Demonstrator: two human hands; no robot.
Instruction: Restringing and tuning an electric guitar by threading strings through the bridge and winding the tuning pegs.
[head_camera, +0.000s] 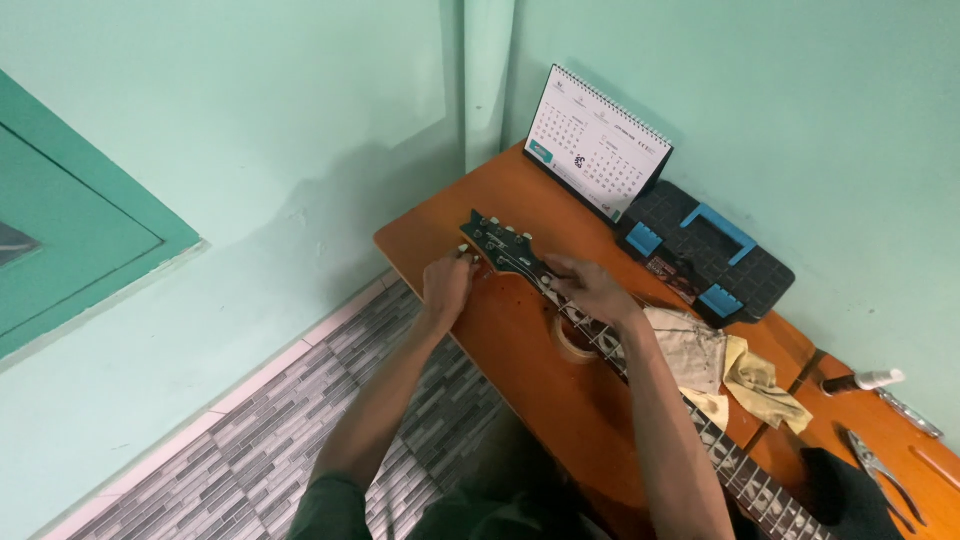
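Head view: the guitar headstock (497, 243) lies on the orange tabletop (520, 340) just before the desk calendar (597, 140) — left hand (446, 286) pinching a tuning peg at its near edge, right hand (590, 288) clamped on the guitar neck (600, 335) behind it.

Desk calendar (597, 143), black-and-blue tool case (705, 258), beige cloth (720, 362), pliers (882, 472), orange table (520, 340)

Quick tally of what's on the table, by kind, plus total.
Guitar, held at the headstock by left hand and right hand: 1
Desk calendar: 1
Tool case: 1
Cloths: 2
Tape roll: 1
Pliers: 1
Tube: 1
Total: 8
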